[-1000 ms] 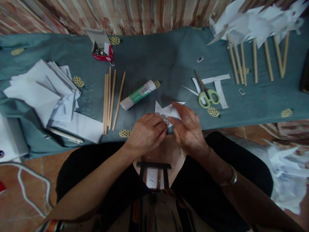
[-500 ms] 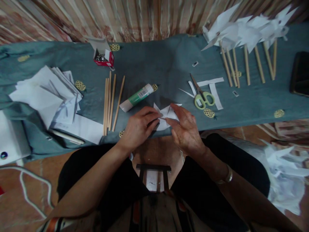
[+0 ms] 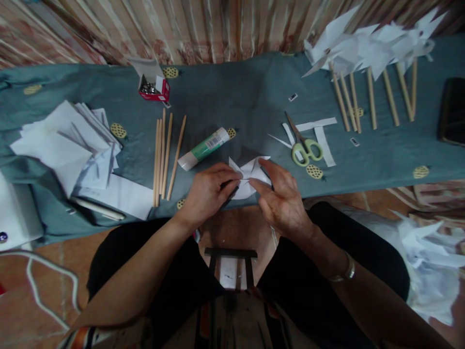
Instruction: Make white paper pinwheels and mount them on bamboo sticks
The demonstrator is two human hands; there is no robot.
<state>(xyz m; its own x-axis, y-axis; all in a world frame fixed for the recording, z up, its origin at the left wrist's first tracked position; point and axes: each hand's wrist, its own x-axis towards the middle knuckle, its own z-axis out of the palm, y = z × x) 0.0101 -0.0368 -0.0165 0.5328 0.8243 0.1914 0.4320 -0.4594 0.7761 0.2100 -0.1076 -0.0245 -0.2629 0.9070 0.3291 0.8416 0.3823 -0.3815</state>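
Observation:
A white paper pinwheel [image 3: 250, 170] with folded blades lies at the table's front edge between my hands. My left hand [image 3: 212, 190] pinches its left side near the centre, thumb and fingers together. From the right, my right hand [image 3: 281, 194] grips the paper, with one fingertip at the upper right blade and another close to the middle. Beyond my left hand rests a glue stick [image 3: 204, 148] with a green label. Green-handled scissors [image 3: 304, 145] lie to the right among cut paper strips [image 3: 325, 145].
Several wooden sticks [image 3: 169, 157] lie left of the glue stick, near a stack of paper sheets [image 3: 69, 145] and a white pen [image 3: 98, 208]. A red box of metal pins [image 3: 154, 89] stands open behind. Finished pinwheels on sticks [image 3: 374, 53] lie back right; a dark phone-like object [image 3: 452, 111] sits at the right.
The right fingers have shifted slightly on the paper, and more of the pinwheel's folded centre shows. My left hand keeps its pinch. The view has shifted a little.

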